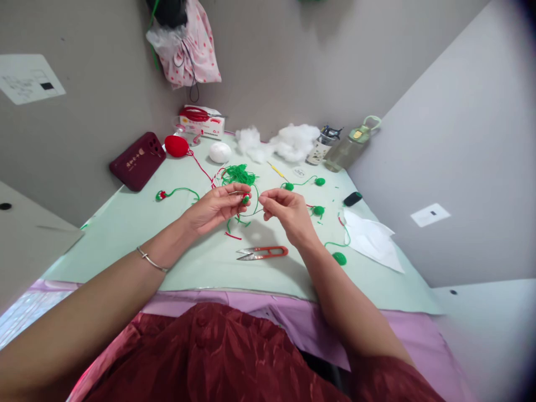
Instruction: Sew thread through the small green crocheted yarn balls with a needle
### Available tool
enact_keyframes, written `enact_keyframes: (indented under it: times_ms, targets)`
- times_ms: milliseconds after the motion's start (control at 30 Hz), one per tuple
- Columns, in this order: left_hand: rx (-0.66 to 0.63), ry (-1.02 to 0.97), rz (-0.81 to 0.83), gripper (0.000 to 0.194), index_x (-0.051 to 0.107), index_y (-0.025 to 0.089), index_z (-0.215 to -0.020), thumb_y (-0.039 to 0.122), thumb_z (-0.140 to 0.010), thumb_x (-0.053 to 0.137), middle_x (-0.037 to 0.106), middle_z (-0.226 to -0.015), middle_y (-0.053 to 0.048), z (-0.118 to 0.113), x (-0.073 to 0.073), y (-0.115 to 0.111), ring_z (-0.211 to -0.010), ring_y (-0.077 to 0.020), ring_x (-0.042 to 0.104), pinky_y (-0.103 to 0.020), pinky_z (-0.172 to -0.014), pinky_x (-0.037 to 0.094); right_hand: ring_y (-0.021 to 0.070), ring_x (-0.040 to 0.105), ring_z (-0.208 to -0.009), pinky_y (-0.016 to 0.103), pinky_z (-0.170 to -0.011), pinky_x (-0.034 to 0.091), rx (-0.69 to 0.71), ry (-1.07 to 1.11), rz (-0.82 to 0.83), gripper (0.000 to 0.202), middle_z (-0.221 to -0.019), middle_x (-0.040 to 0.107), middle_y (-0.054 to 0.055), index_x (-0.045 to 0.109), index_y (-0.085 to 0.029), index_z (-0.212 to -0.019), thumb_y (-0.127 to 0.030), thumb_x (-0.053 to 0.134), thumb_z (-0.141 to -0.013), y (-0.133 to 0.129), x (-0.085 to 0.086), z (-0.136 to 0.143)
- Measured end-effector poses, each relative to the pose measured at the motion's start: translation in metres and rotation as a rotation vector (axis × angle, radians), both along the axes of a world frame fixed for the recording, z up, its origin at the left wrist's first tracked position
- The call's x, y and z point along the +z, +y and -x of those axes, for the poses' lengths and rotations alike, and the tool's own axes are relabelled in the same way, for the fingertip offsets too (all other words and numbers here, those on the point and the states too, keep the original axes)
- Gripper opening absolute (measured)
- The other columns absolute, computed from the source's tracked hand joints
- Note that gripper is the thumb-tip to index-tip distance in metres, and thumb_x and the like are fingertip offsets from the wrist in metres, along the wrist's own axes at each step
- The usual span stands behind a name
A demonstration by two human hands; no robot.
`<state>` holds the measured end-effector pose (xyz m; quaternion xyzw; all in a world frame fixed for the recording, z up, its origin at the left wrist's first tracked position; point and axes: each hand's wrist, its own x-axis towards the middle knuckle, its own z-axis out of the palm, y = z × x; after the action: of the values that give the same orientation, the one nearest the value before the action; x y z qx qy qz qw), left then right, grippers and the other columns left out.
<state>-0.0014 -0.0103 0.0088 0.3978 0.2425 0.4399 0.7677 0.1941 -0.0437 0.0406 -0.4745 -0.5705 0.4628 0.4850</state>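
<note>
Two bare hands are at work above the bench [218,265], near to each other but not touching. The left grip [218,207] is closed on a small red-and-green piece [245,199], pinched between thumb and fingers. The right grip [288,215] has its fingertips together, and they seem to be clamped on a thin dark strand [253,213], which goes across toward the left hand. Whether a needle is also there, I cannot tell.

From this I judge that the step in hand is fine thread work on the small piece. The next move, in my opinion, calls for a steady left pinch and a gentle, even pull by the right, so that the strand does not catch the loose yarn ends under the hands.

Just below, on the bench, lie orange-handled snips [263,253] and a short red scrap [233,235]. Behind the hands is a tangled green yarn heap [239,175]. Farther to the left rests a similar red-and-green piece with a green tail [161,195]; on the right, a green ball [339,258] lies near a white sheet [372,240].
</note>
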Motion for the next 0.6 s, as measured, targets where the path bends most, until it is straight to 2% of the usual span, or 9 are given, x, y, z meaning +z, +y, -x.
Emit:
enact_keyframes:
  times_ms: [233,333,433,600]
  targets:
    - [0.025,0.052,-0.087,0.020,0.073,0.016,-0.091,0.018,-0.074,0.083,0.069,-0.088,-0.001,-0.006,0.001,-0.004,-0.081,-0.0107,0.064,-0.024,-0.083,0.053,0.0096,0.053,-0.056,0.024,-0.054,0.049,0.033,-0.061,0.000,0.034,-0.061,0.061,-0.003,0.072,-0.016,-0.082,-0.046,0.082,-0.070,-0.006,0.000,0.010]
    - [0.062,0.087,-0.122,0.020,0.072,0.016,-0.088,0.019,-0.072,0.084,0.069,-0.087,-0.001,-0.008,0.001,-0.006,-0.083,-0.0128,0.064,-0.028,-0.086,0.051,0.0099,0.052,-0.057,0.024,-0.054,0.048,0.036,-0.092,-0.005,0.028,-0.061,0.060,-0.002,0.071,-0.016,-0.081,-0.042,0.078,-0.072,-0.005,-0.005,0.010]
    - [0.101,0.134,-0.145,0.022,0.072,0.017,-0.087,0.021,-0.070,0.084,0.069,-0.085,-0.001,-0.011,-0.002,-0.008,-0.081,-0.0137,0.064,-0.029,-0.083,0.051,0.0095,0.048,-0.055,0.024,-0.053,0.043,0.016,-0.160,-0.024,0.019,-0.060,0.058,-0.003,0.070,-0.017,-0.080,-0.035,0.072,-0.075,-0.005,-0.011,0.012]
    - [0.118,0.153,-0.143,0.024,0.072,0.016,-0.088,0.022,-0.069,0.084,0.071,-0.085,-0.002,-0.015,-0.003,-0.010,-0.081,-0.0142,0.064,-0.028,-0.082,0.050,0.0083,0.047,-0.052,0.023,-0.050,0.036,-0.039,-0.227,-0.032,0.009,-0.056,0.054,-0.005,0.065,-0.017,-0.074,-0.026,0.066,-0.071,-0.005,-0.012,0.016]
